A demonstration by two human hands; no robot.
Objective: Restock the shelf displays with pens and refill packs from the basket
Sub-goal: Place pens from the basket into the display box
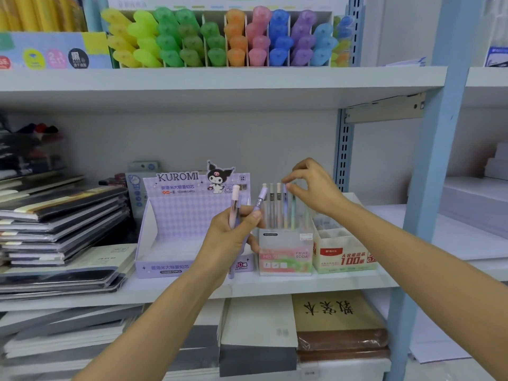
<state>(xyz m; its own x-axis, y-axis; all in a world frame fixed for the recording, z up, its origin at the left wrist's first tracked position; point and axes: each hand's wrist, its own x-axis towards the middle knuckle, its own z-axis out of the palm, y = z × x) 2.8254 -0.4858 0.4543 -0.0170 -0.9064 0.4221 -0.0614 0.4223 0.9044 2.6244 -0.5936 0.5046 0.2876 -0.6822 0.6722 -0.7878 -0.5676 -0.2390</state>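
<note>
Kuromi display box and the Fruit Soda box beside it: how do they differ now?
The Kuromi display box is opaque purple card with a tall header; the Fruit Soda box is frosted and see-through. The Kuromi display box shows no stock in its visible part; the Fruit Soda box holds upright pens, one pinched by the right hand. Both stand on the same shelf.

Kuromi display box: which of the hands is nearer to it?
Left. The left hand, gripping pens, is in front of the right end of the Kuromi display box. The right hand is to its right, pinching a standing pen in the Fruit Soda box.
</note>
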